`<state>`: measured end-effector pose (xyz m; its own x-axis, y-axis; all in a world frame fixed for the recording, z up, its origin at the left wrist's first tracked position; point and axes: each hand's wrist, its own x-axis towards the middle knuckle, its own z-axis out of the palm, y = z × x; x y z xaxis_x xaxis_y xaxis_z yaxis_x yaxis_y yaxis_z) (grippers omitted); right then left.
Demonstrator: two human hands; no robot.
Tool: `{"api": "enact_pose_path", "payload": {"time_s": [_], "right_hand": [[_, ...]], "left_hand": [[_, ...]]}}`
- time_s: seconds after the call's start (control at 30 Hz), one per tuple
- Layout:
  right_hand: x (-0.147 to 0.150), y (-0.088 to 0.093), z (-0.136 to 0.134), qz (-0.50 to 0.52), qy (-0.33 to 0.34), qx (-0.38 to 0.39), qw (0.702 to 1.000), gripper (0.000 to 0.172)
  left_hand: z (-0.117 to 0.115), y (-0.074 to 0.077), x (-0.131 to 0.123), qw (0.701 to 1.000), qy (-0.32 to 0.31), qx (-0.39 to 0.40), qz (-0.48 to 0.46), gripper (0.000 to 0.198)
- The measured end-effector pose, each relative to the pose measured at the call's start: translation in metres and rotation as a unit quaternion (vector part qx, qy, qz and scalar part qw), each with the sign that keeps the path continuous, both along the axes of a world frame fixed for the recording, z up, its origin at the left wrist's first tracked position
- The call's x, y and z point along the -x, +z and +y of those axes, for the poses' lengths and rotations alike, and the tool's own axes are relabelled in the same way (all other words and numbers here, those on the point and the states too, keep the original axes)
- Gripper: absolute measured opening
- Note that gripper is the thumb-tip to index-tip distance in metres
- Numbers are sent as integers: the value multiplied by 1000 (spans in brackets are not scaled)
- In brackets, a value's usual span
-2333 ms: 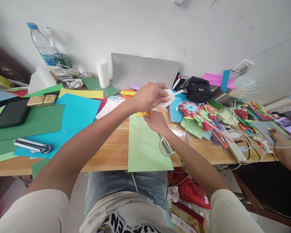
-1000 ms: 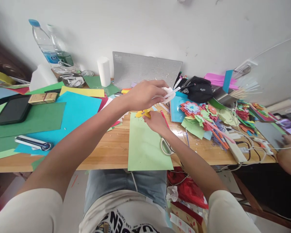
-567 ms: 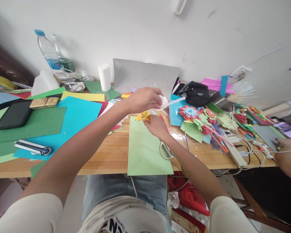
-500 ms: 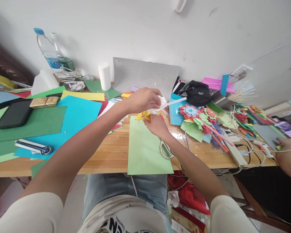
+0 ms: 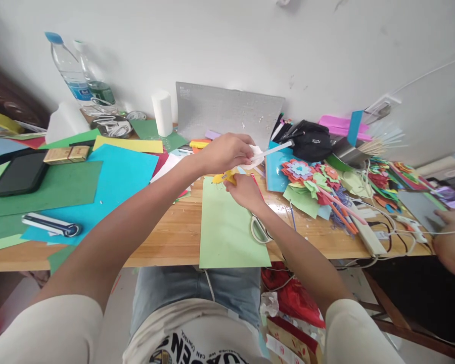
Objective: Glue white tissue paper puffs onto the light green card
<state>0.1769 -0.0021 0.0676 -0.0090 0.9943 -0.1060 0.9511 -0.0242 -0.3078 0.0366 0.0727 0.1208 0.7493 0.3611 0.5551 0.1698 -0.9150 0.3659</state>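
Observation:
Above the far end of a light green sheet (image 5: 227, 227), my left hand (image 5: 231, 150) pinches a white paper piece (image 5: 256, 157). A thin white stick (image 5: 278, 148) points right and up from that piece; where they meet is partly covered by my fingers. Just below and to the front, my right hand (image 5: 244, 192) is closed around a yellow glue gun (image 5: 223, 177), with much of its body hidden. White-handled scissors (image 5: 259, 231) lie partly under my right forearm at the sheet's right edge.
Paper flowers (image 5: 298, 171), a black pouch (image 5: 311, 141) and a power strip (image 5: 367, 237) crowd the right. Coloured sheets (image 5: 125, 177), a phone (image 5: 20, 173) and a stapler (image 5: 51, 225) lie left. A grey board (image 5: 227, 111) leans against the wall. Another person's hand (image 5: 453, 237) is far right.
The camera view has shifted slightly. My left hand has tilted the white piece a little, its stick now slightly higher. Both hands keep their hold.

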Motion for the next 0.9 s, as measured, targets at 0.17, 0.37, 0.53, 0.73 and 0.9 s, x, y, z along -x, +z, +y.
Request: {"api": "enact_pose_path", "payload": {"time_s": [0.17,0.37,0.53,0.73,0.9], "right_hand": [[2,0,-1,-5,4,-4,1000,31],[1,-4,0,-25,4,-6,1000,31],[2,-3,-1,-43,4,-11,999,32],[2,2,-3,-51,3,-5,999,32],[1,0,-4,-42,4,-7,999,30]], "left_hand": [[-1,-3,-3,1000,8,1,12,21],[-2,-4,-1,1000,13,-5,-1,20],[-3,-3,-3,1000,12,2,2,20],[-5,-3,-4,1000,11,6,0,20],[-8,-3,-4,1000,12,20,8,19]]}}
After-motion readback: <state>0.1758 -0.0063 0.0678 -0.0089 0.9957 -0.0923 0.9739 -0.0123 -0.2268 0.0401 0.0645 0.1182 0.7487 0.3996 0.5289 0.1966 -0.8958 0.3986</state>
